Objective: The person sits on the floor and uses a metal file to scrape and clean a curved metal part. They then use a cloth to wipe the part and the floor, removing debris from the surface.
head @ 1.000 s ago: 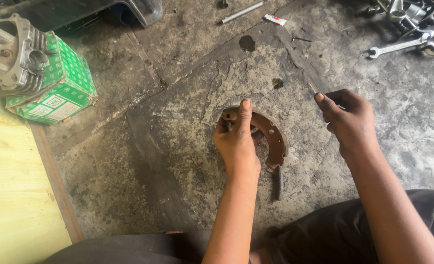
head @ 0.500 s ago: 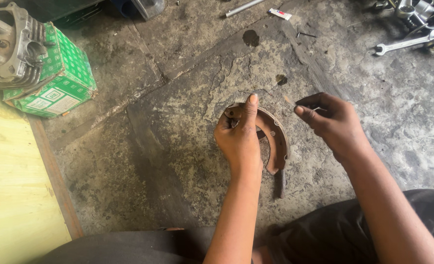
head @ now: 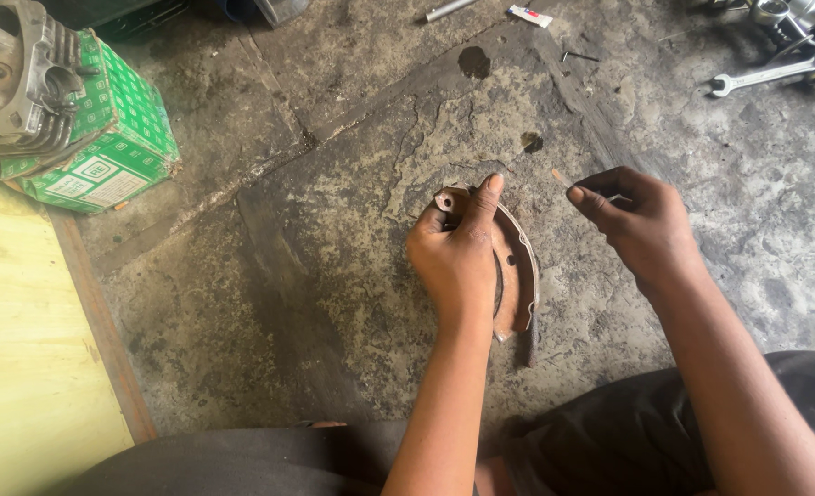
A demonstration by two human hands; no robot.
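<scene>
A rusty, curved brake shoe (head: 521, 266) lies on the cracked concrete floor. My left hand (head: 453, 257) grips its upper end, with the thumb pointing up along the rim. Just to the right, my right hand (head: 635, 220) pinches a thin stick-like tool (head: 563, 180), whose tip points up and left near the shoe's top end. A short dark rod (head: 532, 340) lies by the shoe's lower end.
A green patterned box (head: 113, 156) stands at the upper left with a grey metal engine cylinder (head: 12, 78) on it. A yellow wooden board (head: 22, 349) runs along the left. Wrenches (head: 765, 75) lie at the top right. My dark trousers (head: 609, 450) fill the bottom edge.
My right hand has moved left, closer to the top end of the brake shoe. My left hand has kept its grip on the shoe.
</scene>
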